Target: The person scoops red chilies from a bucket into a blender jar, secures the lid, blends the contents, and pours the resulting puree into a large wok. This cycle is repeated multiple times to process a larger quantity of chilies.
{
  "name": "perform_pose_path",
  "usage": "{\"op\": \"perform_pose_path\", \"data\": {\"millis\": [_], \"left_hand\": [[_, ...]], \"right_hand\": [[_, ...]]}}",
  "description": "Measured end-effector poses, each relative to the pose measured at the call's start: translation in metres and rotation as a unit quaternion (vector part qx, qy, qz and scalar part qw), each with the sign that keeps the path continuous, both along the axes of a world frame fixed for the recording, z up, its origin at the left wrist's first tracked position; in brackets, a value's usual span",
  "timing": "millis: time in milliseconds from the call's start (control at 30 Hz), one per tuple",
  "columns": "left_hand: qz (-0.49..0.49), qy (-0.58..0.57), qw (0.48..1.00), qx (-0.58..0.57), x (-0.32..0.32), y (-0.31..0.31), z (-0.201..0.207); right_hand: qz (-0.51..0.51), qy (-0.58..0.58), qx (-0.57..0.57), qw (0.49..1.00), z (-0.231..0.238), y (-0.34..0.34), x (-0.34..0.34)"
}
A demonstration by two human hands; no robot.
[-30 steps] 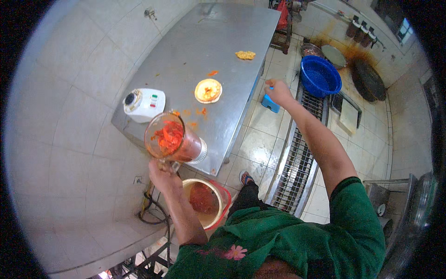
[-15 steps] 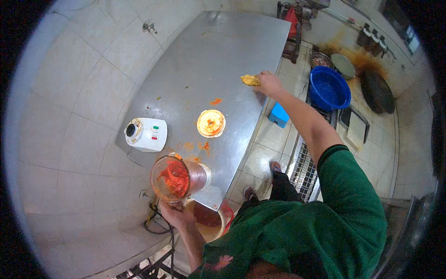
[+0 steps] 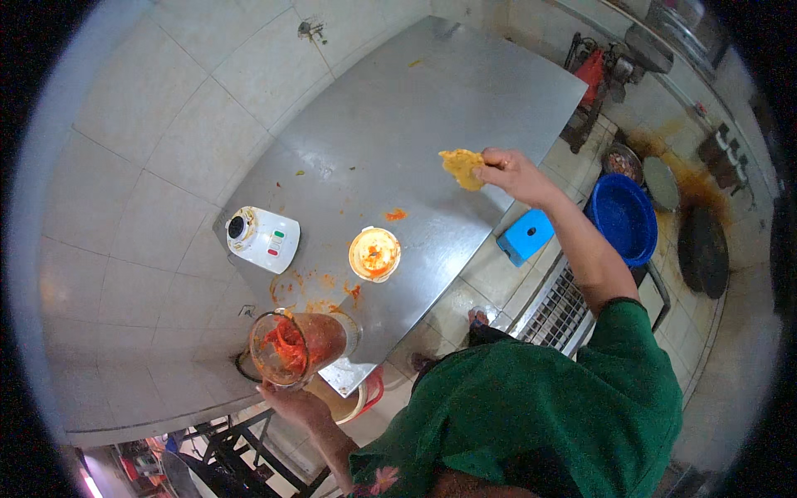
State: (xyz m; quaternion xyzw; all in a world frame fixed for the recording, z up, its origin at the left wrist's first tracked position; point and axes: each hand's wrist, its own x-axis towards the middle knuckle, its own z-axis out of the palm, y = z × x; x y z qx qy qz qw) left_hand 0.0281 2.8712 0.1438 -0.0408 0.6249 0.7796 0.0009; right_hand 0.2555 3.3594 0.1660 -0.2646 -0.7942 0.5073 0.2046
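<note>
My left hand (image 3: 292, 402) is closed on a clear blender jar (image 3: 325, 339), apparently by its handle side, at the table's near left end. Lying tilted, the jar shows its open mouth toward the left and holds red, chunky paste. Over the right part of the table, my right hand (image 3: 516, 176) pinches a flat, ragged-edged yellow fritter-like piece (image 3: 462, 168). A round white lid (image 3: 360, 253) smeared with orange-red sauce rests between the hands. The white blender base (image 3: 264, 241) with red and green buttons stands at the left edge of the table.
Orange-red smears (image 3: 397, 214) dot the steel table (image 3: 415, 108). Under its near end stands a bucket (image 3: 359, 405). Right of the table are a blue stool (image 3: 526, 236), a floor grate (image 3: 558, 309), a large blue tub (image 3: 621, 217) and a dark round pan (image 3: 702, 251).
My right hand has lifted the yellow piece and turned it, so more of its flat face shows. The whole view has shifted. The jar stays in my left hand.
</note>
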Motion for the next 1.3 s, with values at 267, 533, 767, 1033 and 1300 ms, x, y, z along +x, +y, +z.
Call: {"op": "perform_pose_path", "data": {"millis": [267,533,767,1033,1300], "left_hand": [[0.273,-0.056,0.957,-0.082,-0.012,-0.046,-0.055],[0.350,-0.161,0.777,-0.498,0.017,-0.130,-0.177],[0.071,-0.265,0.580,-0.767,0.082,-0.167,-0.245],[-0.090,-0.232,0.438,-0.864,0.106,-0.174,-0.245],[0.277,-0.231,0.893,-0.268,0.093,-0.176,-0.233]], "right_hand": [[0.308,0.334,0.315,0.833,0.168,-0.094,0.042],[0.144,0.392,0.321,0.850,0.199,-0.133,0.052],[0.133,0.413,0.306,0.847,0.181,-0.131,0.052],[0.129,0.233,0.387,0.883,0.131,-0.067,0.051],[-0.031,-0.163,0.349,0.922,-0.075,0.016,-0.010]]}}
